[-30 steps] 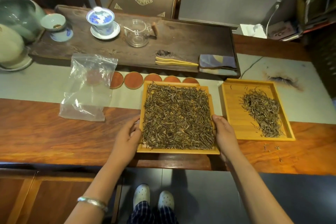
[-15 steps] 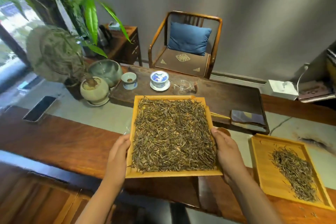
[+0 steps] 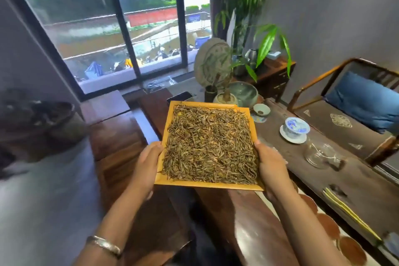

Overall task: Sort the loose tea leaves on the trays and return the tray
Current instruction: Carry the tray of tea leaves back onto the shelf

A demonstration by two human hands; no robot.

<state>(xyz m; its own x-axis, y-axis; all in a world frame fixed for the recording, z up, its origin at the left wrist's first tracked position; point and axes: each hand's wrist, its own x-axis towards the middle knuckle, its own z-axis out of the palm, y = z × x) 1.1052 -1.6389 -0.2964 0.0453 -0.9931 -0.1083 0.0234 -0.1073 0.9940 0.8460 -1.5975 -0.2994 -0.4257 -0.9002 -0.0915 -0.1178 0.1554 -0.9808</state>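
Moved since half a second ago: I have swung left with the tray (image 3: 210, 186); the view now faces the window (image 3: 121, 28), and the second tray of sorted leaves is out of sight.
Tray: held in the air, roughly level, over the dark wooden counter (image 3: 248, 222) and clear of it.
Tea leaves (image 3: 210, 147): a thick, even layer that covers nearly the whole tray floor, right up to the rims.
Left grip: my left hand (image 3: 149, 166) holds the near left rim, thumb on top of the edge, fingers under the tray and hidden.
Right grip: my right hand (image 3: 269, 166) holds the near right rim in the same way, thumb along the edge, fingers out of sight below.
Nearby: a lidded blue-and-white cup (image 3: 296, 128) on its saucer and a glass pitcher (image 3: 321, 155) stand to the right on the tea board, well apart from the tray.
Step in hand: I judge sorting is over and I am carrying this tray back to its place.
Next move calls for: keeping both rims level while I turn and walk, since the leaves are loose and heaped to the edge; a tilt or a bump would likely spill them. Where the tray goes is not shown.
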